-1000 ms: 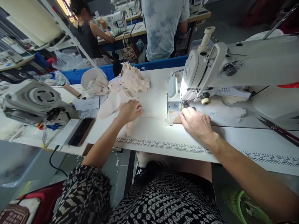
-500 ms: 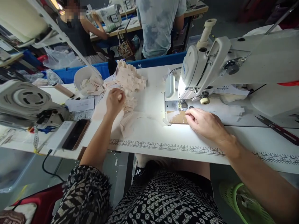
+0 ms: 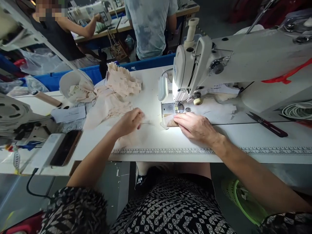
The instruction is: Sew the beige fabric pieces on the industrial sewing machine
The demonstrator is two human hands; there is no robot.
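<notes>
My right hand (image 3: 195, 127) rests beside the needle area of a white sewing machine (image 3: 185, 74), its fingertips together on a small, thin pale piece at the brown plate (image 3: 172, 122). Over the white table, left of the machine, my left hand (image 3: 133, 120) has curled fingers; motion blur hides what they hold, if anything. Below it lies a sheer pale pink fabric piece (image 3: 129, 138). Behind my left hand is a heap of layered pale pink fabric (image 3: 124, 81).
Thread snips (image 3: 268, 124) lie right of my right hand. A phone (image 3: 65, 148), a white box (image 3: 48, 148) and another machine (image 3: 14, 120) stand at the left. A ruler strip (image 3: 170, 151) runs along the front edge. Two people sit beyond the table.
My left hand has come away from the fabric heap, toward the front and the right. My right hand's fingers now lie flatter by the needle area. The whole view has shifted.
</notes>
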